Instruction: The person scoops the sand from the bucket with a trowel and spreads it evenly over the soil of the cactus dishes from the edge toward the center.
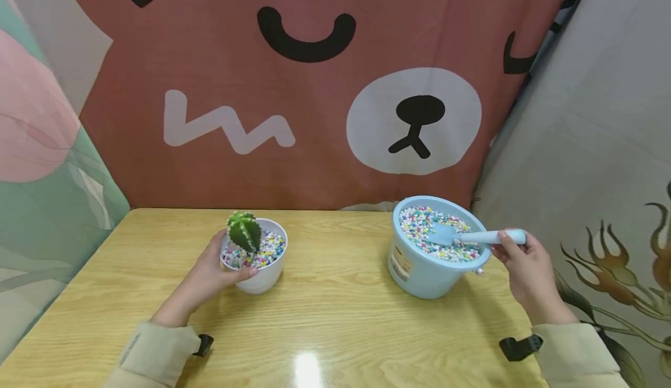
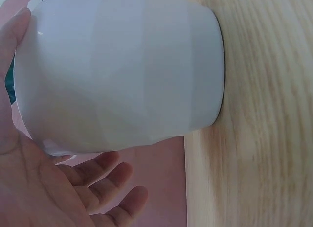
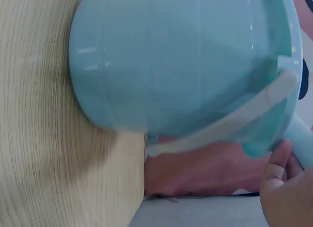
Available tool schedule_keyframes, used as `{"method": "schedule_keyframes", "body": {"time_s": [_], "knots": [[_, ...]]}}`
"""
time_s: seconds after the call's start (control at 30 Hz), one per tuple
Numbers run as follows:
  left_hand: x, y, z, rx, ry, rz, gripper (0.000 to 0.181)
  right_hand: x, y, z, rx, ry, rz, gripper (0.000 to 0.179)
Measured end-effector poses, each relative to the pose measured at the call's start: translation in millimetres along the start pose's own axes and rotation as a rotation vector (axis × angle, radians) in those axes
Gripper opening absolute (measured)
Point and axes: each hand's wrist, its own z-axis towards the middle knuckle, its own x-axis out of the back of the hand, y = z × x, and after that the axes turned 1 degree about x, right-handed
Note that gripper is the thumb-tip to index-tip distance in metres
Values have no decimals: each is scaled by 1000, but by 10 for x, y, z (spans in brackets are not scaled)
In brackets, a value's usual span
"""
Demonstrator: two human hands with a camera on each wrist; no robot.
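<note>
My left hand (image 1: 209,274) grips a white flower pot (image 1: 260,282), thumb along the near rim and fingers round its left side. Upright on the table, the pot holds a green ribbed cactus (image 1: 244,232), tilted over colourful pebbles (image 1: 272,247). In the left wrist view the pot's smooth wall (image 2: 122,65) fills much of the picture. On the right, my right hand (image 1: 532,274) holds the light blue handle of a toy shovel (image 1: 482,237) across the rim of a blue bucket (image 1: 419,280). The shovel's blade rests on the multicoloured pebbles inside the bucket.
A wooden table (image 1: 335,295) carries both containers, set well apart. The bucket's white carrying handle (image 3: 230,119) hangs down its side. Behind the table hangs a brown bear-print cloth (image 1: 314,172); a pale flower-patterned curtain (image 1: 582,190) hangs at the right.
</note>
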Motion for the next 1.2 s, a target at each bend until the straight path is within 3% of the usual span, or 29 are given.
{"method": "schedule_keyframes", "body": {"time_s": [0.13,0.27,0.5,0.73,0.87,1.2], "knots": [[-40,9,13,-1,-12,1,115,-29,-3,-43,-45,87,19,29],[-60,16,11,21,-25,6,117,-11,-5,-67,-56,114,72,25],[-20,18,-12,24,-13,-4,117,35,13,-73,-49,49,356,9],[-3,19,-6,15,-16,-17,116,64,33,-71,-128,41,502,9],[1,18,-16,27,-22,-23,116,70,41,-66,-127,14,587,8],[1,18,-14,15,-18,-27,113,74,9,-62,-116,-16,587,11]]}}
